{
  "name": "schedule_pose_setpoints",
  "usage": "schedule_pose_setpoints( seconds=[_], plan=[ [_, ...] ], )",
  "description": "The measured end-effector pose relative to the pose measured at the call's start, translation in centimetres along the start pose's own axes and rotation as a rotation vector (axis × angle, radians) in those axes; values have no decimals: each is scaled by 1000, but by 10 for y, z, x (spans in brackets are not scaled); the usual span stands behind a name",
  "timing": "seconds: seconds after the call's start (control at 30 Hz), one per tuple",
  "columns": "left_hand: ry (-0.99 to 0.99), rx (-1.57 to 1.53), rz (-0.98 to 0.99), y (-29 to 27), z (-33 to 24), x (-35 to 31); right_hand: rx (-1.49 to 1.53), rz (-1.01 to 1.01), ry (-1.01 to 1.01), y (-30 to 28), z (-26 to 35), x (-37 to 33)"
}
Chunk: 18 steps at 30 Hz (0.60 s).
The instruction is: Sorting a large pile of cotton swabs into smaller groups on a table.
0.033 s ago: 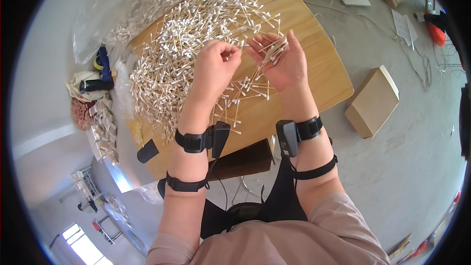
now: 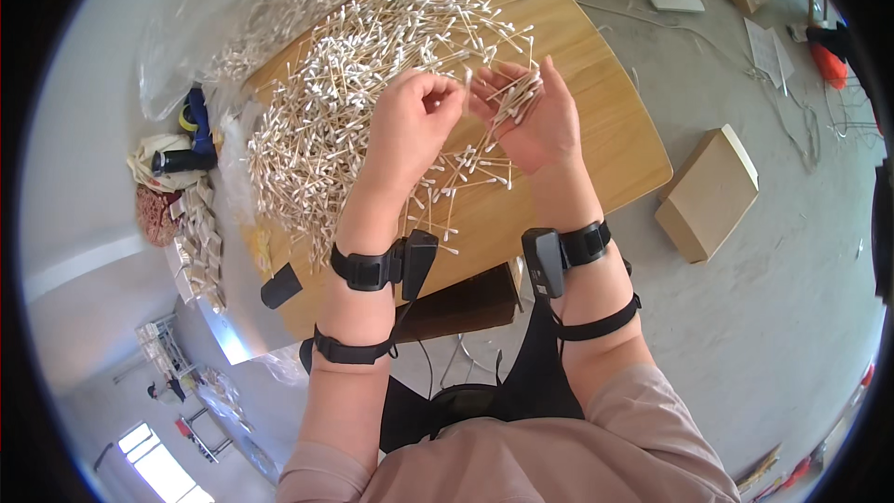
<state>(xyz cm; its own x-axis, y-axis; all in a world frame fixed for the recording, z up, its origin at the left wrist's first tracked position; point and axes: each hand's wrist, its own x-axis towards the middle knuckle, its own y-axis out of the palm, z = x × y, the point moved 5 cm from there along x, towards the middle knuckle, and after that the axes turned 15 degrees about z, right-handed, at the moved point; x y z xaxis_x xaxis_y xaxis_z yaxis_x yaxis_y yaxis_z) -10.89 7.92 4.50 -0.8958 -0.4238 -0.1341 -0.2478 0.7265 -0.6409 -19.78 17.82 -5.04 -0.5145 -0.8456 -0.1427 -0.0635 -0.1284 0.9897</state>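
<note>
A large heap of cotton swabs with white tips and wooden sticks covers much of the wooden table. My left hand is in front of the heap, thumb and fingers pinched together; one white swab tip shows just past the fingertips. Close beside it, my right hand is turned palm up, its fingers curled around a small bunch of cotton swabs. Loose swabs lie on the table below and between the hands. Much of the pinched swab's stick is hidden.
Clear plastic sheeting with more swabs lies at the far left. A black object sits by the table's left edge, and a stack of small pale packs is beyond. A cardboard box stands on the floor to the right.
My left hand has shifted slightly right and away from me, the swab tip moving with it. My right hand has moved a little left, the bunch still in it.
</note>
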Motion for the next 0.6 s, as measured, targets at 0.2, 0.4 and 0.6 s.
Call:
schedule_pose_setpoints(
  seconds=[0.2, 0.4, 0.6],
  plan=[
    [65, 244, 9, -18, 0, -3, -49, 29, 50, -5, 0, 2],
    [210, 564, 328, 17, 23, -37, -26, -81, 4, -6, 10, 0],
    [254, 587, 316, 18, 32, -31, -27, -62, -7, -7, 10, 1]
  ],
)
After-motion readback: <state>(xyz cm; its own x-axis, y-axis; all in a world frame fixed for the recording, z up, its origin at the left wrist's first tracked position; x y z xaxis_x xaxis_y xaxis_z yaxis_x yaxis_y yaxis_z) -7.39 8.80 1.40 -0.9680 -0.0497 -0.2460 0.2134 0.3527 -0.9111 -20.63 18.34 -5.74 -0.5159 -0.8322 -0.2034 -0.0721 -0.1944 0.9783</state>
